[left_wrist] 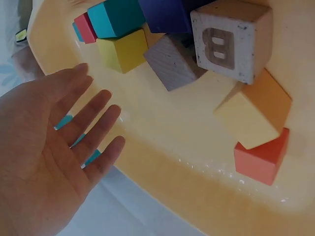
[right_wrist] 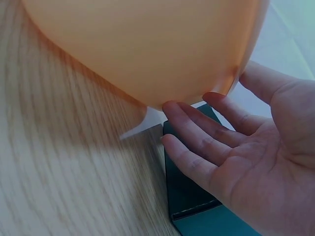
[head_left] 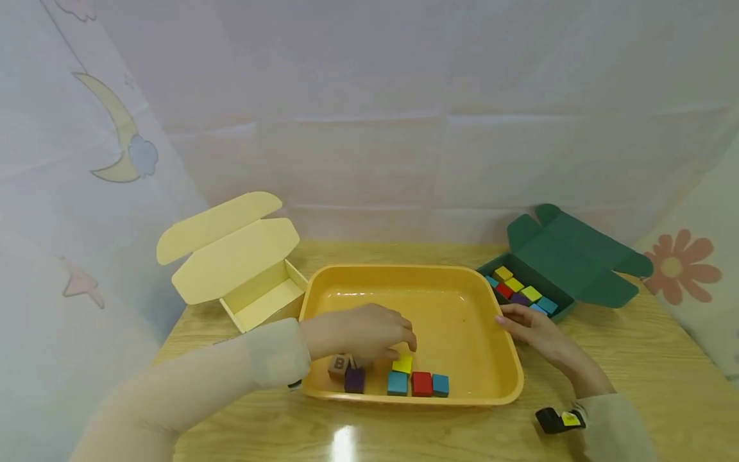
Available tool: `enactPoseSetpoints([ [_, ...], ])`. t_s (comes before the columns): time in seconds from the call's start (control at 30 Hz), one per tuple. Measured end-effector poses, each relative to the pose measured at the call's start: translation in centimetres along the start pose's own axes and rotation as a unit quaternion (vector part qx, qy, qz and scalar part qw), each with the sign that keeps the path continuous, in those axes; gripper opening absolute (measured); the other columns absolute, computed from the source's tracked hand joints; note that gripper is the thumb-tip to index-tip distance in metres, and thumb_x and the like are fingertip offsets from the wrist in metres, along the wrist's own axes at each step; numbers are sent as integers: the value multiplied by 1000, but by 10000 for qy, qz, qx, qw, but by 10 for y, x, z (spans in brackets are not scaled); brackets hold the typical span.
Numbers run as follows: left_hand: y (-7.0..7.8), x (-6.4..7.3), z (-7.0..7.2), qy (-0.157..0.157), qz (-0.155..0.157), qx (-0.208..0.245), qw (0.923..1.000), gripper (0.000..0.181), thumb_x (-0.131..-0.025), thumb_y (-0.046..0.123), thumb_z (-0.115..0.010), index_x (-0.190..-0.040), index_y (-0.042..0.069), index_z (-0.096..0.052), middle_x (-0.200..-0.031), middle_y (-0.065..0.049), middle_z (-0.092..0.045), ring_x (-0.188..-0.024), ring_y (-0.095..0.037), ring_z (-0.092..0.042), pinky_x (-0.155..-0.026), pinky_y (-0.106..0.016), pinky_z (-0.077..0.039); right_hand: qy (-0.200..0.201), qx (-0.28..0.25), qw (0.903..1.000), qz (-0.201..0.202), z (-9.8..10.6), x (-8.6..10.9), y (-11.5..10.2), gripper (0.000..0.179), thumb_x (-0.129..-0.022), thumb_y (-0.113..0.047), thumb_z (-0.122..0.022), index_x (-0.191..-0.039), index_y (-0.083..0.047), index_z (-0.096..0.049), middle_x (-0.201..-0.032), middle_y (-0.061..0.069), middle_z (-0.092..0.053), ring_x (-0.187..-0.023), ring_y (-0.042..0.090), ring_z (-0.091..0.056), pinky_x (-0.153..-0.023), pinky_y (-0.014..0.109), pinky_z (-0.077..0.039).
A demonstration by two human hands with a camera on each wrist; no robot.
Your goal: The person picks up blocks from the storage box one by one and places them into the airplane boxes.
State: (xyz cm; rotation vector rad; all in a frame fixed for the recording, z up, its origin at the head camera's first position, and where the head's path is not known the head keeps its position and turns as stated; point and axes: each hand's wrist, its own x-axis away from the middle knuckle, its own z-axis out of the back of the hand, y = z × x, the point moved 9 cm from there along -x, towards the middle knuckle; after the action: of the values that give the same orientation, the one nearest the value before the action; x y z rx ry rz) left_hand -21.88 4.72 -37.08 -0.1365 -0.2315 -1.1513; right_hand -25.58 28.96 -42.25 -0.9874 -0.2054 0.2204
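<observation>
Yellow tray (head_left: 444, 330) sat flat; along its near edge lay red cube (head_left: 422, 384), yellow cube (head_left: 403, 364), two blue cubes (head_left: 397, 384), lettered wooden cube (head_left: 338, 366).

We see a wood-grained table (head_left: 635, 366) carrying three things. Under our left hand (head_left: 366, 333) sits a yellow-orange tray (head_left: 439, 314), its rim touched by our right hand (head_left: 539, 333). Leftward and beyond the left hand we see an open pale-yellow box (head_left: 231, 260); just beyond the right, an open green box (head_left: 568, 256).
</observation>
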Motion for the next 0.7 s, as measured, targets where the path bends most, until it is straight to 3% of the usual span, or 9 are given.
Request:
enactPoseSetpoints([
  [0.2,11,-14,-11,-403,-238,-103,9989,47,-89,5,-70,-127,32,-66,-126,16,-59,-115,-7,-55,-91,-24,-48,32,44,10000,70,1,-1,-1,45,-105,-24,-51,-137,9,-49,-126,22,-62,-103,11,-61,-84,21,-51],
  [0.33,15,-20,-18,-547,-296,-405,9972,55,-85,-3,-71,-125,34,-67,-121,17,-61,-112,-6,-57,-87,-22,-49,2,80,9999,123,1,-1,-2,45,-105,-23,-51,-137,8,-49,-126,22,-61,-104,13,-61,-84,21,-51],
  [0.57,19,-24,-24,-615,-367,-896,9934,42,-87,12,-77,-122,34,-70,-114,17,-63,-104,-4,-60,-82,-19,-49,-60,-25,9999,88,1,0,-2,45,-105,-23,-51,-138,8,-48,-127,23,-60,-104,12,-61,-84,21,-51],
  [0.7,19,-25,-25,-554,-367,-949,9933,37,-88,22,-78,-123,32,-70,-114,16,-64,-103,-5,-61,-85,-20,-49,-104,-123,9999,63,-1,0,-1,46,-106,-23,-51,-138,9,-47,-127,24,-60,-105,16,-61,-84,22,-51],
])
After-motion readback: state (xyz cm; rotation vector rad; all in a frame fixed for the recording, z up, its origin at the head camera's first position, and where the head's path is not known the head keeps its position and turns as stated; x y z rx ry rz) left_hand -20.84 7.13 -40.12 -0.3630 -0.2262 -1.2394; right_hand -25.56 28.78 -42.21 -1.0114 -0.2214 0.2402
